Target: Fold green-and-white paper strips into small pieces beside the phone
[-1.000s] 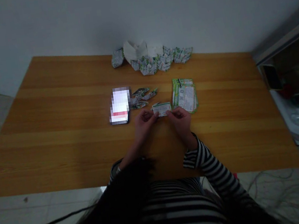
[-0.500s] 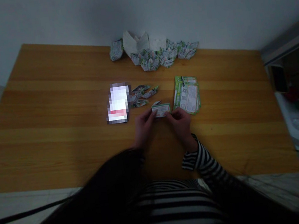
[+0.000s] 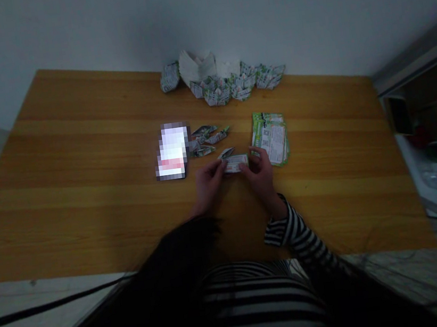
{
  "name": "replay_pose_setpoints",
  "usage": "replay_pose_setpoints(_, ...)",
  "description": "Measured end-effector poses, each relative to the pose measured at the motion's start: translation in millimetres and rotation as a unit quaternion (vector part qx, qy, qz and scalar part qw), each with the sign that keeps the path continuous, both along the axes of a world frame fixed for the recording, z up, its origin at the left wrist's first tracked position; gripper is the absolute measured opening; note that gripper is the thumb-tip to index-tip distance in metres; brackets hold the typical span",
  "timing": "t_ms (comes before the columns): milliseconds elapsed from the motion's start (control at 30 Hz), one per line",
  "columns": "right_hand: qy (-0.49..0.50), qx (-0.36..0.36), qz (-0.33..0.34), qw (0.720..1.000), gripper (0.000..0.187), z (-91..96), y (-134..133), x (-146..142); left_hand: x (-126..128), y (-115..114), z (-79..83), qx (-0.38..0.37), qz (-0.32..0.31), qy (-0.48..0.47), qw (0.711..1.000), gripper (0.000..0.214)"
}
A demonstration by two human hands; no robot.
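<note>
Item: one small paper card point(image 3: 236, 164), white with a green border and printed lines, held near the middle of a wooden bench point(image 3: 81, 160). Whether it touched the surface could not be told.

Left hand point(image 3: 208, 185): fingers curled, pinching the card's left end between thumb and fingertips. Right hand point(image 3: 259, 175): pinching the right end in the same way, with a striped sleeve point(image 3: 285, 228) at the wrist. The hands stood close together, not spread, a grip that appeared suited to keeping so small a piece steady and square from both ends. A narrow folded tip point(image 3: 227, 153) rose just beyond the card's left end; whether it was joined to the card could not be told.

Associated stock: a stack of green-bordered printed cards point(image 3: 272, 137) lay just beyond the right hand, apparently placed there for easy reach. Small pointed folded pieces point(image 3: 205, 141) lay in a loose cluster beyond the left hand, close beside a pixelated phone point(image 3: 171, 152), the phone's content obscured. Along the far edge of the bench, against the wall, ran a row of folded paper shapes point(image 3: 225, 90), with white folded paper point(image 3: 195, 65) among them. Their position suggested finished pieces set well back from the hands' working area.
</note>
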State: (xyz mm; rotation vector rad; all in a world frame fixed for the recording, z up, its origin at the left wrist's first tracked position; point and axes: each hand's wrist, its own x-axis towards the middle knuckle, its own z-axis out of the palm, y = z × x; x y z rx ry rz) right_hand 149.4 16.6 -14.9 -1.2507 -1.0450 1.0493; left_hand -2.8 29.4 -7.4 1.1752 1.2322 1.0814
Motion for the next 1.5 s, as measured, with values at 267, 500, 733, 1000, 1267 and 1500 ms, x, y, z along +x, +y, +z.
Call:
replay_pose_setpoints(267, -0.187, -0.03, 0.205, 0.96, 0.019, 15.8, 3, 27, -7, 2, -9.1, 0.068, -0.104, 0.172, 0.977, 0.015)
replay_pose_setpoints(500, -0.232, 0.013, 0.126, 0.964, 0.018, 20.0, -4, 8, -10, 8, -5.8, -0.003, -0.082, 0.013, 0.997, 0.033)
replay_pose_setpoints(733, -0.191, 0.026, 0.05, 0.98, 0.018, 6.7, -11, -17, -18, 10, -0.9, -0.009, -0.039, 0.015, 0.999, 0.031)
replay_pose_setpoints(1000, -0.2, 0.044, 0.073, 0.976, 0.025, -4.5, -6, -19, -18, 10, -2.4, 0.031, -0.047, 0.064, 0.996, 0.025)
replay_pose_setpoints(1267, -0.174, 0.052, 0.012, 0.983, 0.027, -19.9, -6, -32, -18, 11, -5.8, 0.056, -0.018, 0.144, 0.988, 0.035)
replay_pose_setpoints(1500, -0.13, 0.06, 0.004, 0.99, 0.031, -22.6, -4, -31, -16, 9, -10.9, 0.054, -0.046, 0.123, 0.99, 0.033)
